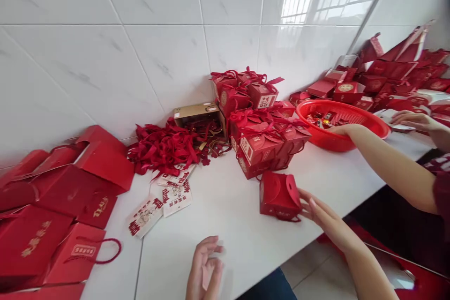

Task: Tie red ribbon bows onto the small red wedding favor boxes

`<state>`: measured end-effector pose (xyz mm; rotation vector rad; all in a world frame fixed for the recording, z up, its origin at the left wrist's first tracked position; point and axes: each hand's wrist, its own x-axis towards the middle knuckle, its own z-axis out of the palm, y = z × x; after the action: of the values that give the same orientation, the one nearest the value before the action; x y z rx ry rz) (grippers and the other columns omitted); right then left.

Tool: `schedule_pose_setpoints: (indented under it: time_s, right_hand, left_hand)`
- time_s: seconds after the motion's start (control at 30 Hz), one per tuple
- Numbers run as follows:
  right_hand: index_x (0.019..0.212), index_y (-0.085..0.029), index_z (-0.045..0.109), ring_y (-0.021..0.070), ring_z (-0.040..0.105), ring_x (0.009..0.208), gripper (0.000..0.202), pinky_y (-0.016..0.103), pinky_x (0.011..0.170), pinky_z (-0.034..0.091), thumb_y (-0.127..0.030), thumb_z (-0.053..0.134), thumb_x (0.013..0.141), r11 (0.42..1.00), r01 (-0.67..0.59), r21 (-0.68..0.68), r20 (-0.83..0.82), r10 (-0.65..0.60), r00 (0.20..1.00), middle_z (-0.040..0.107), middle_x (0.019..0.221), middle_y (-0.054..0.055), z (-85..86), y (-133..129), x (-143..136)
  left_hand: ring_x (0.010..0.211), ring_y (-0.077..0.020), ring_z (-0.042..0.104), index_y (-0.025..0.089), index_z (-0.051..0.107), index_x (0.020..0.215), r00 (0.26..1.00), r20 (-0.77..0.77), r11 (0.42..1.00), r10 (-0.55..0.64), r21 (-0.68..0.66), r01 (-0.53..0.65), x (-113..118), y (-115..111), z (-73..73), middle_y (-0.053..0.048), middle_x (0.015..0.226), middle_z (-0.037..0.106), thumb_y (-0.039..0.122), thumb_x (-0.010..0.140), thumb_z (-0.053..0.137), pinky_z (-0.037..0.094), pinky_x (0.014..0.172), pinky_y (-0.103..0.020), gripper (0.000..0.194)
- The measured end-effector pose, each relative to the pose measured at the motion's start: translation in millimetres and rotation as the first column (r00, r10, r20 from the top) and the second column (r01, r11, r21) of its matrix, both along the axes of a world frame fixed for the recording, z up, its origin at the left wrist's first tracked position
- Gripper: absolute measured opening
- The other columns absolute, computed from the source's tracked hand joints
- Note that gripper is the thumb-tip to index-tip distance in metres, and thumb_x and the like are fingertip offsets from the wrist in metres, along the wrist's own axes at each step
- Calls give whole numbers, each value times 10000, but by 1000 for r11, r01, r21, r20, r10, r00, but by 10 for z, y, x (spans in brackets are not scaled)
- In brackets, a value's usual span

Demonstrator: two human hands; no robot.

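A small red gift box [279, 196] with rounded interlocking flaps on top stands on the white table, a cord handle at its lower front. My right hand [325, 222] is at the box's right side, fingers stretched out and fingertips at its edge; whether they press on it I cannot tell. My left hand [206, 269] is over the table's near part, fingers loosely bent and apart, with nothing in it. Beyond it lie printed cards [177, 197], a heap of red ribbons [163, 149] and an open cardboard box [202, 119] with dark red cords in it.
Stacked ribbon-tied gift boxes [262, 143] stand by the tiled wall. Larger red boxes [52, 225] crowd the left. At right, a co-worker's arm [383, 159] reaches into a red plastic basket [351, 143] of wrapped sweets; their other hand [418, 119] is beside a white object. More red boxes [383, 77] are piled behind.
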<state>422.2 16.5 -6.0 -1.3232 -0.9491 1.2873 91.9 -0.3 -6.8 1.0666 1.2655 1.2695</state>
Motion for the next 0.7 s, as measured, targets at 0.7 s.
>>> schedule_pose_setpoints:
  time_s: [0.7]
  right_hand:
    - [1152,-289,677,284,605,1184,305,344,929,562,-461,588,916,973,-96,212,176,59,983,563,1360,112,-25,78,-1409]
  left_hand:
    - [924,-210,626,180,589,790,502,-838,921,213,344,183,-818,1812,838,-60,904,639,175,922,474,484,772,-308,176]
